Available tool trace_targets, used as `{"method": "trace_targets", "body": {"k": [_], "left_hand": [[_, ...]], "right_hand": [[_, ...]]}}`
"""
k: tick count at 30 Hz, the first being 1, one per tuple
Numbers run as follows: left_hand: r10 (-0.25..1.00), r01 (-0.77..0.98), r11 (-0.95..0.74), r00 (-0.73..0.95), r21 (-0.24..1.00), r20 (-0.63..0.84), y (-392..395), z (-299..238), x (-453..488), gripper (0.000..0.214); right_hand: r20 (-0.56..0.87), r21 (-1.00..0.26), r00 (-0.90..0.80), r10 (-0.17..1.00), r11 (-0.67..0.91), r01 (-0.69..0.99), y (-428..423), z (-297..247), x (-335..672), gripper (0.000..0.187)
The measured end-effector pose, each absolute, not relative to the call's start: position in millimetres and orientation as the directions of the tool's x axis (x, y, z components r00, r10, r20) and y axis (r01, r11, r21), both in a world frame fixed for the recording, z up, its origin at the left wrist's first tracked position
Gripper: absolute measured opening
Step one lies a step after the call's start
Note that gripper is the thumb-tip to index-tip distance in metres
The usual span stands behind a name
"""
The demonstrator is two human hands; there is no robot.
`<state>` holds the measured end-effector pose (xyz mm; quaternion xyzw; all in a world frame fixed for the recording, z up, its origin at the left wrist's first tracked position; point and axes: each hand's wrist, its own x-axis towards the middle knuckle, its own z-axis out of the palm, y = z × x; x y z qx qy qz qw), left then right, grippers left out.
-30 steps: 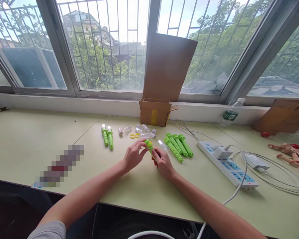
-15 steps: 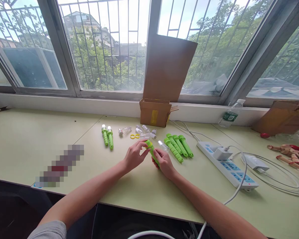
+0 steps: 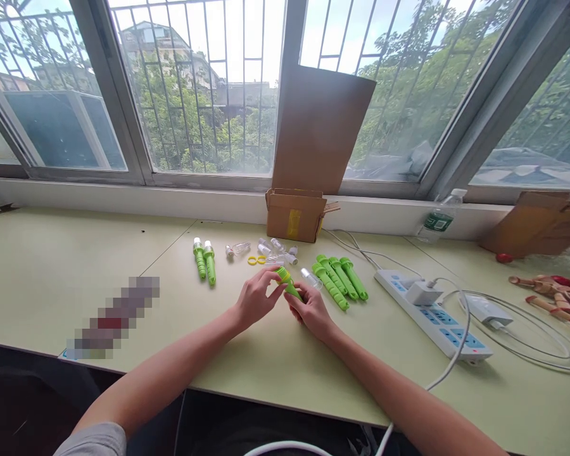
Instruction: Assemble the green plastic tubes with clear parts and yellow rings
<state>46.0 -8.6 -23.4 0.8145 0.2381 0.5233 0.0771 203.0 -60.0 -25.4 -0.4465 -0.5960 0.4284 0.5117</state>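
In the head view, a green plastic tube (image 3: 291, 286) with a yellow ring at its wide end is held between my two hands over the table. The thumb and fingertips of my left hand (image 3: 260, 296) close on the ringed end. My right hand (image 3: 315, 312) is wrapped round the lower part, hiding the tip. Just beyond lie a clear capsule-like piece (image 3: 311, 278), two yellow rings (image 3: 256, 260) and several clear pieces with whitish ends (image 3: 241, 248). To the right rest several more green tubes (image 3: 331, 285). On the left, two green tubes with white tops (image 3: 209, 263) lie side by side.
A small cardboard box (image 3: 295, 216) stands by the window sill. On the right are a white power strip (image 3: 432, 316) with cables, a plastic bottle (image 3: 441, 218) and wooden pieces (image 3: 553, 294). A blurred-out object (image 3: 114, 316) lies at left on the pale table (image 3: 180, 367).
My right hand's fingers have shifted slightly on the green tube, and less of its lower end shows. My left hand stays almost still at the ringed end.
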Motion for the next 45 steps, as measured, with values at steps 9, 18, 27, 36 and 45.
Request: {"method": "trace_targets", "body": {"k": [9,18,27,36,45], "left_hand": [[0.463,0.3,-0.878,0.336,0.373,0.82,-8.9,-23.3,46.9,0.009],[0.454,0.3,-0.882,0.339,0.363,0.824,-10.5,-24.0,46.9,0.01],[0.461,0.303,-0.878,0.335,0.369,0.822,-9.8,-24.0,46.7,0.011],[0.477,0.236,-0.878,0.348,0.417,0.807,-10.8,-22.7,45.7,0.014],[0.447,0.148,-0.892,0.419,0.427,0.79,-11.3,-19.3,41.2,0.024]], "right_hand": [[0.207,-0.971,-0.108,0.972,0.218,0.095,-60.0,-27.1,205.6,0.031],[0.188,-0.97,-0.104,0.977,0.202,0.139,-58.0,-26.9,205.3,0.035],[0.199,-0.972,-0.086,0.976,0.207,0.11,-58.3,-27.6,207.8,0.034],[0.197,-0.977,-0.093,0.976,0.203,0.061,-60.3,-24.5,206.5,0.04],[0.174,-0.985,-0.123,0.977,0.175,0.001,-59.6,-25.0,209.1,0.034]]}}
